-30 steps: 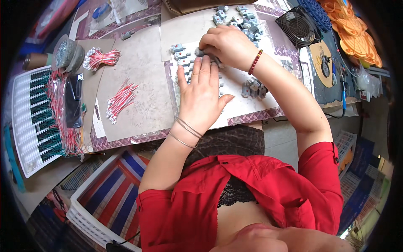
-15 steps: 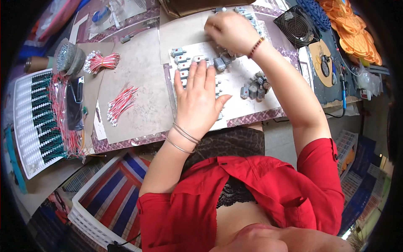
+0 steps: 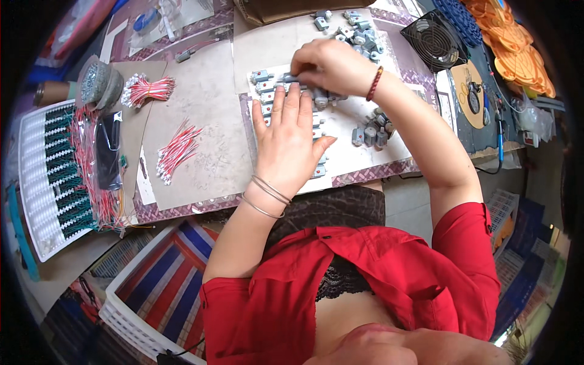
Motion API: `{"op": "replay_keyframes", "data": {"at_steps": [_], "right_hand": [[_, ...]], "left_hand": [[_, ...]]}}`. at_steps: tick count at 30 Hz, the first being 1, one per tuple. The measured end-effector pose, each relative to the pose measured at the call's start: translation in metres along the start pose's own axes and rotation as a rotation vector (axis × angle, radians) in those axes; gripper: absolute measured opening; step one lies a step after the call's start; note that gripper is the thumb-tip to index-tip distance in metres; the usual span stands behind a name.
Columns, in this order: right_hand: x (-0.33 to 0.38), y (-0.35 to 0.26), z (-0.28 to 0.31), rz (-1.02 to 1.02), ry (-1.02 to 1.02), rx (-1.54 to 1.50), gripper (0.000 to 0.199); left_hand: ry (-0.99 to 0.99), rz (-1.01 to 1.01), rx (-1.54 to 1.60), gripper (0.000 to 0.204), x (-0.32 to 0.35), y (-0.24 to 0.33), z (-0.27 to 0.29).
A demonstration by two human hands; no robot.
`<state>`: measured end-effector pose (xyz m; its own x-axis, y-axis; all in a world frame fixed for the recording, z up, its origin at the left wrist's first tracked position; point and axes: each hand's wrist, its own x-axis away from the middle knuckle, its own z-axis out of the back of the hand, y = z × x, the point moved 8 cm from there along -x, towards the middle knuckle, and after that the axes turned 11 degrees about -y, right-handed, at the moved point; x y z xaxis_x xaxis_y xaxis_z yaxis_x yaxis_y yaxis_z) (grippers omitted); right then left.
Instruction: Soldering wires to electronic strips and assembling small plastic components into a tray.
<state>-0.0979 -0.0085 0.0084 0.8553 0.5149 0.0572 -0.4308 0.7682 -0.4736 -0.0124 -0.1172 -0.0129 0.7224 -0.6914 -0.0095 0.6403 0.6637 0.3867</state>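
A: Hands first. Left hand (image 3: 291, 143) lay flat, palm down, fingers spread, at centre frame on the white sheet (image 3: 389, 149), covering part of the rows of small grey motors (image 3: 263, 85) laid out there. Its grip was apart, clamped on nothing. Thin bangles (image 3: 266, 196) sat at that wrist.

B: And the right?

A: Right hand (image 3: 328, 64) was above it, upper centre of the frame, fingers curled together and pinched on a small grey motor (image 3: 291, 78) at the top of the rows. A red bead bracelet (image 3: 376, 83) was at the wrist. The two hands were just beside each other; the left fingertips nearly met the right hand.

B: Loose parts?

A: A cluster of grey motors (image 3: 370, 132) stood right of the left hand on the same sheet, and a bigger heap of motors (image 3: 356, 30) lay at the top of the frame, beyond the right hand.

B: Rest of the bench?

A: Brown card (image 3: 207, 109) lay left of the sheet with two bundles of red and white wires (image 3: 176, 151) on it. A white tray (image 3: 42, 182) strung with green and red wire parts was at far left. A black fan (image 3: 435, 41) sat upper right, orange discs (image 3: 511, 36) beyond it, and a blue-handled tool (image 3: 500, 137) near the right edge. A striped basket (image 3: 146, 292) was at lower left, below the bench (image 3: 182, 210).
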Motion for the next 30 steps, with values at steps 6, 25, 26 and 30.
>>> {"op": "replay_keyframes", "data": {"at_steps": [6, 25, 26, 30], "right_hand": [[-0.007, -0.022, -0.016, 0.163, -0.065, 0.237, 0.028], [-0.018, 0.057, 0.037, -0.352, 0.232, 0.657, 0.014], [-0.019, 0.063, 0.031, -0.321, 0.193, 0.542, 0.015], [-0.024, 0.04, 0.003, -0.079, -0.032, 0.095, 0.016]], "left_hand": [[-0.045, -0.008, -0.043, 0.079, -0.004, 0.004, 0.005], [0.024, -0.011, 0.002, 0.07, -0.012, -0.011, 0.018], [0.005, -0.011, -0.014, 0.07, -0.016, -0.011, 0.013], [0.007, 0.001, -0.045, 0.071, -0.016, -0.014, 0.011]]}}
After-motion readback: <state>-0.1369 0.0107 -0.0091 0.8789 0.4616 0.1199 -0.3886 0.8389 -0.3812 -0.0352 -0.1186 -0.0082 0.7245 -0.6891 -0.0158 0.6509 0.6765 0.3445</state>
